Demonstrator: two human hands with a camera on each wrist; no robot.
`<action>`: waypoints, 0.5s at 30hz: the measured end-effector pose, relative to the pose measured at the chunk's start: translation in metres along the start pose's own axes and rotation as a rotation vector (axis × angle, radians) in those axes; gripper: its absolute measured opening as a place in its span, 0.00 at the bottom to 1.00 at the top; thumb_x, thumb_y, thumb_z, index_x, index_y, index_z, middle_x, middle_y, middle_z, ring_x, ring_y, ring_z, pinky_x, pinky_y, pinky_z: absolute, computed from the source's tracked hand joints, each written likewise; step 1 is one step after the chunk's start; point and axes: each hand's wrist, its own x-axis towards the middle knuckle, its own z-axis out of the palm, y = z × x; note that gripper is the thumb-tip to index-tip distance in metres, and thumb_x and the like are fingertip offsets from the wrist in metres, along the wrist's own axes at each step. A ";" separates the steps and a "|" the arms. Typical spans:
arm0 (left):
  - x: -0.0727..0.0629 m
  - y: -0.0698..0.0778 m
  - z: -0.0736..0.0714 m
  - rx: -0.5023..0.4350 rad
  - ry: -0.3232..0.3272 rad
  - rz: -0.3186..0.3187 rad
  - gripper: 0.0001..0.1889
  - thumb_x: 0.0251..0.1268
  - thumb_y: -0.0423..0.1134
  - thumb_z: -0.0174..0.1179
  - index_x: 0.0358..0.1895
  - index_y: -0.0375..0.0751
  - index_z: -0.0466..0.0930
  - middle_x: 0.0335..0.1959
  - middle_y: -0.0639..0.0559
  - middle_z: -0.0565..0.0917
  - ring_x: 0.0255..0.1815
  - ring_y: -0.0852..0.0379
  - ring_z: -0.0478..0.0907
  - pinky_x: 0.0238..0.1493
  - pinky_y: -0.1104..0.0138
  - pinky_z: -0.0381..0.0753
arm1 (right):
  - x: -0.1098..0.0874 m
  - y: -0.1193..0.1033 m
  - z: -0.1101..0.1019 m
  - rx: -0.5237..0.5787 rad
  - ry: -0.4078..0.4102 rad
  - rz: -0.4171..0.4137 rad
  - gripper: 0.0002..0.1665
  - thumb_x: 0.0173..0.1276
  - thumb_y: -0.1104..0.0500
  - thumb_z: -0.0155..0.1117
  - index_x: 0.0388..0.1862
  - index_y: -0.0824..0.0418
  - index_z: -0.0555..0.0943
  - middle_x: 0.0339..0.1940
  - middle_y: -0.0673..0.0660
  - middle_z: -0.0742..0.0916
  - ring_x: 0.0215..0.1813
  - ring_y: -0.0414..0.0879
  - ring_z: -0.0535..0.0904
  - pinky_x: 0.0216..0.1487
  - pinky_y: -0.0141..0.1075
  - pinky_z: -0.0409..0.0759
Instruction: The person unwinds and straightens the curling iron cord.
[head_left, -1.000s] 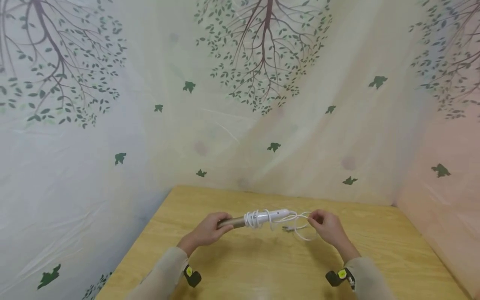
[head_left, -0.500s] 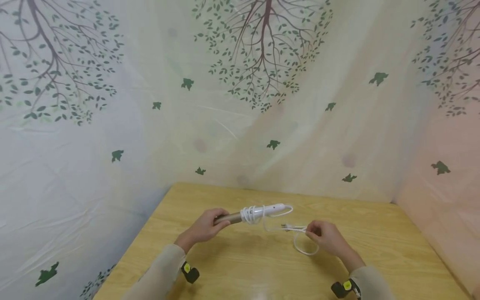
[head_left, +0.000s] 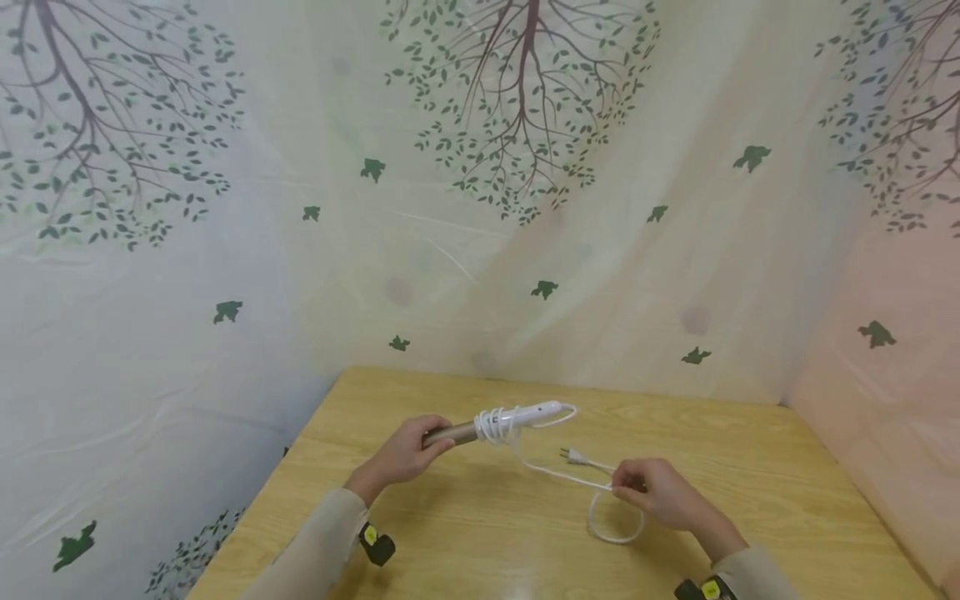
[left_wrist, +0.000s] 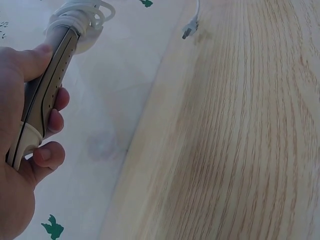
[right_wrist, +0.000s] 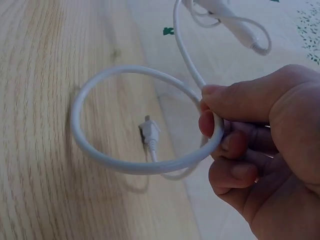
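Note:
In the head view my left hand (head_left: 401,452) grips the gold end of a gold-and-white hair straightener (head_left: 536,413), raised over the table and tilted slightly up to the right. White cord (head_left: 491,426) is wound several times round its middle. My right hand (head_left: 663,493) pinches a loose stretch of the cord between thumb and fingers, as the right wrist view shows close up. From there one strand runs back to the straightener, and a loop (right_wrist: 82,135) hangs beside the fingers. The two-pin plug (head_left: 576,457) dangles left of my right hand, its pins pointing left.
A wood-grain table (head_left: 465,533) lies under both hands. Pale sheeting (head_left: 450,275) printed with trees and leaves hangs behind it and at both sides. A small black camera (head_left: 377,546) is strapped to my left wrist.
My right hand has moved down and towards me, drawing the cord into a longer free stretch away from the straightener. My left hand has shifted slightly left, still holding it.

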 end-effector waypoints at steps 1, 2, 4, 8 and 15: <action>0.000 -0.001 0.000 0.004 0.002 -0.002 0.12 0.72 0.48 0.56 0.48 0.45 0.79 0.33 0.59 0.79 0.27 0.65 0.72 0.31 0.69 0.75 | -0.002 -0.002 0.000 0.008 -0.010 -0.014 0.06 0.69 0.59 0.63 0.33 0.60 0.81 0.28 0.54 0.84 0.31 0.31 0.76 0.31 0.30 0.77; -0.001 -0.001 0.000 0.005 0.003 -0.005 0.12 0.71 0.48 0.57 0.47 0.45 0.79 0.32 0.59 0.79 0.27 0.65 0.72 0.31 0.69 0.75 | -0.003 -0.003 0.000 0.021 -0.021 -0.028 0.05 0.69 0.60 0.63 0.33 0.60 0.81 0.29 0.54 0.85 0.31 0.31 0.76 0.32 0.30 0.77; -0.002 -0.001 0.001 0.000 0.003 -0.013 0.12 0.71 0.47 0.57 0.47 0.44 0.79 0.32 0.59 0.79 0.27 0.65 0.72 0.31 0.69 0.75 | -0.006 -0.007 -0.001 0.048 -0.043 -0.061 0.05 0.69 0.60 0.63 0.33 0.60 0.81 0.29 0.55 0.85 0.32 0.31 0.77 0.33 0.31 0.78; -0.003 -0.001 0.000 -0.003 0.004 -0.039 0.12 0.71 0.47 0.58 0.47 0.44 0.80 0.32 0.59 0.79 0.27 0.65 0.72 0.31 0.69 0.75 | -0.009 -0.015 -0.004 0.073 -0.082 -0.112 0.04 0.69 0.60 0.63 0.34 0.58 0.81 0.31 0.53 0.86 0.34 0.32 0.79 0.36 0.31 0.80; -0.004 -0.002 -0.004 -0.009 0.006 -0.031 0.10 0.71 0.45 0.58 0.46 0.44 0.80 0.31 0.58 0.79 0.25 0.65 0.71 0.29 0.70 0.74 | -0.014 -0.026 -0.007 0.115 -0.091 -0.151 0.03 0.71 0.57 0.61 0.36 0.53 0.81 0.35 0.44 0.85 0.38 0.34 0.82 0.39 0.32 0.81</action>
